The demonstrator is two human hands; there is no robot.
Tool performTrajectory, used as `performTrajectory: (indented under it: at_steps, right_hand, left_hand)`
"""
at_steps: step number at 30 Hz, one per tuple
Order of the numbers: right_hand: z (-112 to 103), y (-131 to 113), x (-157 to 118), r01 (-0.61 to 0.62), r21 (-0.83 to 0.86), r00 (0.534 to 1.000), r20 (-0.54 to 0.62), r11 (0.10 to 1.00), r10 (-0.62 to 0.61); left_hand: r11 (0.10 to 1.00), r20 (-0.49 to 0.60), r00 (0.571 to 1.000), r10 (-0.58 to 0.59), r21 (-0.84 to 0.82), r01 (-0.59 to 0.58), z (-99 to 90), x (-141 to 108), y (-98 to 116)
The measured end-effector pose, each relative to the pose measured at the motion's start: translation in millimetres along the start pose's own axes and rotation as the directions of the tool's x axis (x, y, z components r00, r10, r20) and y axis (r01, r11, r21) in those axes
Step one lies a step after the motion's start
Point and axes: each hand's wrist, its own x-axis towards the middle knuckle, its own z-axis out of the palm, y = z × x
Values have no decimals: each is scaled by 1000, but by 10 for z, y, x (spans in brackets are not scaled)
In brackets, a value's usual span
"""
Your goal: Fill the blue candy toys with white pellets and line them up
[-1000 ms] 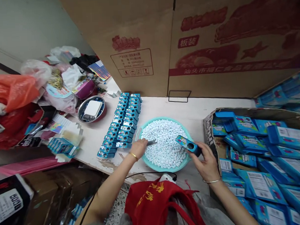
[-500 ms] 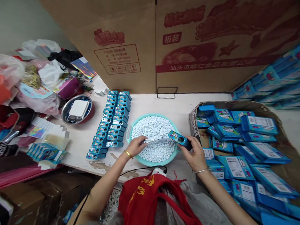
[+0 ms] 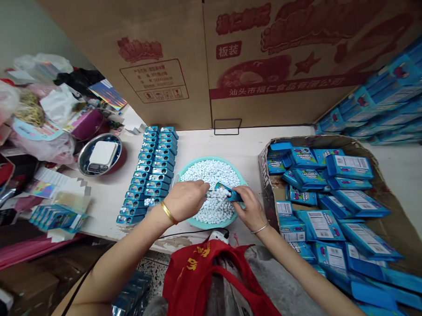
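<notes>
While both hands work over a teal basin (image 3: 193, 164) of white mints (image 3: 211, 172), the left hand (image 3: 187, 201) curls closed around a small metal scoop (image 3: 211, 194). Left of that hand stand two rows of blue tins (image 3: 149, 174), with a scale (image 3: 102, 153) in a steel bowl (image 3: 80, 164) beyond them. The right hand (image 3: 251, 207) grips a blue tin (image 3: 228, 193), tilted just above the mints, its end close to the scoop's tip. Right of that hand, a cardboard tray (image 3: 266, 193) holds blue candy packs (image 3: 329, 222).
</notes>
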Motion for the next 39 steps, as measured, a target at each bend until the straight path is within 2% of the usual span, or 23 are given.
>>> performTrajectory:
  at_steps: [4,6,8,11,15,17,19,21,23,26,28,31,34,37,39]
  right_hand:
    - [39,6,-19,-14,11,1000,14,1000,14]
    - [48,21,-27,-15,16,1000,3,1000,15]
    - [48,44,-35,-12,17,1000,-12,1000,12]
    - [42,81,-45,-11,18,1000,-13,1000,12]
    - [32,105,-46,-12,28,1000,9,1000,11]
    - [13,105,-43,-9,27,1000,12,1000,9]
    - [-23,102,-38,-17,23,1000,11,1000,17]
    - [-74,101,-32,-42,17,999,1,999,41]
    - [-126,103,-26,-72,9,997,-18,997,72]
    - [-184,113,-16,-105,1,992,-70,994,105]
    - [-207,127,-14,-125,-5,988,-97,992,124]
    - [-233,155,-28,-165,-9,978,-129,986,163]
    - [-257,176,-51,-194,-14,971,-147,981,190]
    - [-255,162,-58,-175,-31,977,-125,984,170]
    - [-224,132,-49,-145,-27,986,-88,989,143]
  left_hand:
    - [995,19,1000,12,101,-14,-165,-20,174]
    - [995,-4,1000,17,99,-17,-134,-53,161]
    - [998,-69,998,5,55,-1,-18,-100,69]
    - [994,-158,987,-18,-107,1,280,-188,-167]
    - [929,-232,970,-68,-371,-23,763,-305,-492]
    - [904,-205,966,-160,-422,61,999,-336,-609]
    - [902,-94,959,-267,-374,214,1229,-315,-664]
    - [900,23,943,-331,-293,323,1456,-214,-633]
    - [881,72,934,-350,-314,354,1671,-26,-514]
    - [804,28,925,-378,-485,344,1930,332,-265]
    - [762,0,919,-394,-559,327,2038,519,-147]
    - [743,-13,928,-373,-602,291,2087,586,-140]
    - [691,-73,945,-318,-701,178,1984,410,-276]
    - [646,-179,954,-242,-763,20,1695,159,-407]
    - [682,-211,962,-172,-731,-38,1412,30,-447]
